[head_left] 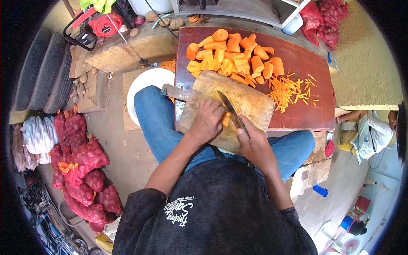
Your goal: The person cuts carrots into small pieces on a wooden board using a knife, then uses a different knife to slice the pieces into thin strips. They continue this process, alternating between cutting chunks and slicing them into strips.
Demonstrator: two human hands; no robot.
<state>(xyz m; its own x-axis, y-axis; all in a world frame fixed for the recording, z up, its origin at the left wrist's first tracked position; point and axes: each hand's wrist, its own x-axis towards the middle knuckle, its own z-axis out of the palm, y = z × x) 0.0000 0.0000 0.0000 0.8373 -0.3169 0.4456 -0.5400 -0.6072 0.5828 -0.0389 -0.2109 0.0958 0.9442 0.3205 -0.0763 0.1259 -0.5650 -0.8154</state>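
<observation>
A worn wooden cutting board (250, 97) lies at an angle across the near edge of the red table and over my lap. My right hand (255, 142) is wrapped round the handle of a knife (227, 105), its dark blade pointing away over the board. Curled on the board, my left hand (207, 121) has its fingertips against a carrot piece (226, 119), close to the blade; the fingers partly hide it. Peeled carrot chunks (231, 53) are heaped beyond the board. Thin carrot sticks (284, 91) are piled and scattered at its right.
The red table (306, 112) stands before my knees. A white basin (142, 80) sits on the floor by my left knee, near carrot peelings (169, 64). Red mesh sacks (85, 170) and stacked tyres (40, 72) are at left. A flat grey handle-like piece (175, 92) juts from the board's left.
</observation>
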